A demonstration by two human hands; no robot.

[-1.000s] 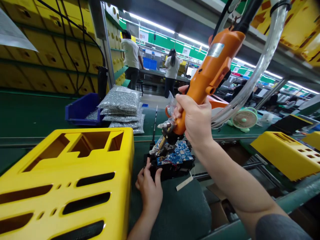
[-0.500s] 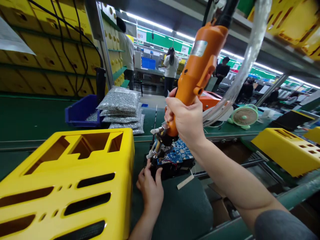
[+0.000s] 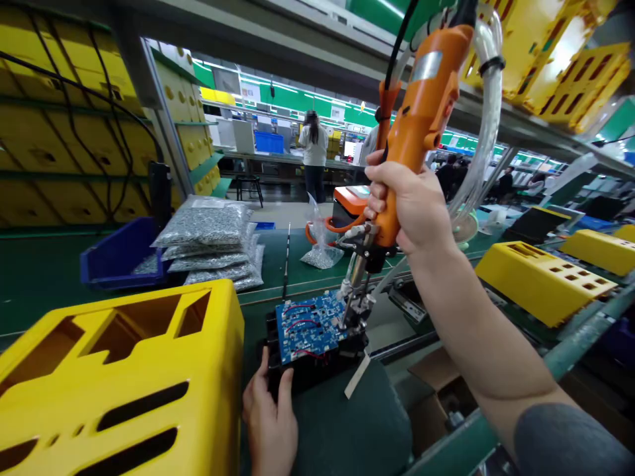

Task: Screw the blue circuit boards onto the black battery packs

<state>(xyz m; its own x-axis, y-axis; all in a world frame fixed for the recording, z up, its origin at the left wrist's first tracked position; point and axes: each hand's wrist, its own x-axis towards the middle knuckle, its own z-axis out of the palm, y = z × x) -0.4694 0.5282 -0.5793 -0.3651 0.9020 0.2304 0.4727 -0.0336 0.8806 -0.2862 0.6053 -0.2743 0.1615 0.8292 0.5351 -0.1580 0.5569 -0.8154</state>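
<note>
An orange electric screwdriver (image 3: 424, 99) is gripped by my right hand (image 3: 414, 198), its body tilted and its metal nose pointing down. The tip meets the right part of a blue circuit board (image 3: 307, 324), which has red wires on it. Under the board is a black housing (image 3: 310, 375). My left hand (image 3: 272, 416) grips the near left corner of this housing, with the thumb on the front and the fingers on the left side. The contact at the screwdriver's tip is too small to make out.
A large yellow case (image 3: 215, 370) stands at the left. Behind are silvery bags (image 3: 206, 225) stacked beside a blue bin (image 3: 116, 258), a small clear bag (image 3: 320, 254) and an orange machine (image 3: 350, 201). More yellow cases (image 3: 543, 281) sit to the right. A person (image 3: 313, 145) stands in the background.
The screwdriver has shifted from the board's left end to its right part, so more of the board shows. My left hand stays at the housing's left corner. The camera view has turned.
</note>
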